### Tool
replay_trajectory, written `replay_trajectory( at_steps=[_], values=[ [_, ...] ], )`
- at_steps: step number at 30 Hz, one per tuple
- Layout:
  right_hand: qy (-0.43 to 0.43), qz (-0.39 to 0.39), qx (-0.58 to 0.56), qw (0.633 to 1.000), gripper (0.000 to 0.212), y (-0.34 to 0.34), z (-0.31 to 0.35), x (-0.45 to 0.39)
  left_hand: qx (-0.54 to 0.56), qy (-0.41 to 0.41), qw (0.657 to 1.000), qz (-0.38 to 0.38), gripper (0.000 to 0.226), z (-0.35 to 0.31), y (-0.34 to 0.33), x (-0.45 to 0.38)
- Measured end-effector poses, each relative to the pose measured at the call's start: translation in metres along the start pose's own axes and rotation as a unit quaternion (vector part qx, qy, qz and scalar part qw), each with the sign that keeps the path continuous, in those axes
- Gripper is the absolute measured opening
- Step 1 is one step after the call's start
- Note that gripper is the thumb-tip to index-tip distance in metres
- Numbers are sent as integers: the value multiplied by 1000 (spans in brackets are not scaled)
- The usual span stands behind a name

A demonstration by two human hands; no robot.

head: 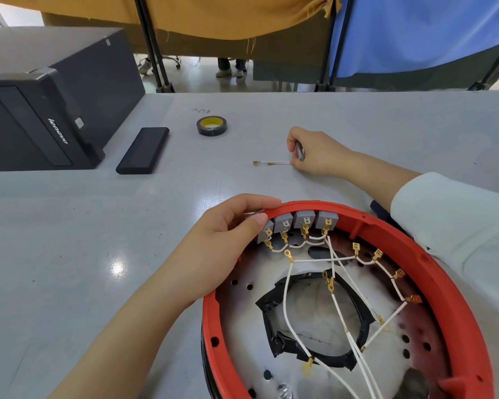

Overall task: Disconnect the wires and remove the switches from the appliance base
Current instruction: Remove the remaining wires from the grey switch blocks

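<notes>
we see the appliance base (432, 272), a round shell with a red rim, lying open side up on the grey table (69, 254) at the near right, its lower part cut off by the frame edge. four grey switches (297, 223) sit in a row just inside the far rim, each with brass spade terminals, and white wires (340, 312) loop between them and cross the pale floor of the base over a hole edged in black tape (274, 306); several brass connectors on the right side hang free of any switch. our left hand (228, 240) rests on the far left of the rim, fingers curled over its outer edge and the thumb pressing on the leftmost switch. our right hand (314, 154) lies on the table beyond the base, well apart from it, fingers closed round a slim metal tool (300, 151); we cannot tell what kind of tool it is. touching that hand's fingertips, a short loose wire (271, 163) with brass ends lies flat on the table. farther back stand a roll of black tape (211, 125), a flat black case (143, 150) and a black lenovo computer tower (41, 110) lying on its side.
</notes>
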State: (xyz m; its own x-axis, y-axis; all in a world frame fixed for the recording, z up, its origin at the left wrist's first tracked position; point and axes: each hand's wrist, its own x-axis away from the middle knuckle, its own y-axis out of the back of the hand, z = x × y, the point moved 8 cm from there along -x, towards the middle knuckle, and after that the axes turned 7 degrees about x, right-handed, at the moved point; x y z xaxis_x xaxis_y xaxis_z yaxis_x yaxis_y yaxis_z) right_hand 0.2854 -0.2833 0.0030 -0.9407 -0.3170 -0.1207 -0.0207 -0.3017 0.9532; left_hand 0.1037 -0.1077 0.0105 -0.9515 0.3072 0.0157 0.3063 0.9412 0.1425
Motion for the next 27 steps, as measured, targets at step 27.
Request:
replay_trajectory(
  at_steps=[27],
  values=[
    [-10,-22,-378,925,43,56,101,174,-235,-37,971,19,38,-33,-6,-11]
  ],
)
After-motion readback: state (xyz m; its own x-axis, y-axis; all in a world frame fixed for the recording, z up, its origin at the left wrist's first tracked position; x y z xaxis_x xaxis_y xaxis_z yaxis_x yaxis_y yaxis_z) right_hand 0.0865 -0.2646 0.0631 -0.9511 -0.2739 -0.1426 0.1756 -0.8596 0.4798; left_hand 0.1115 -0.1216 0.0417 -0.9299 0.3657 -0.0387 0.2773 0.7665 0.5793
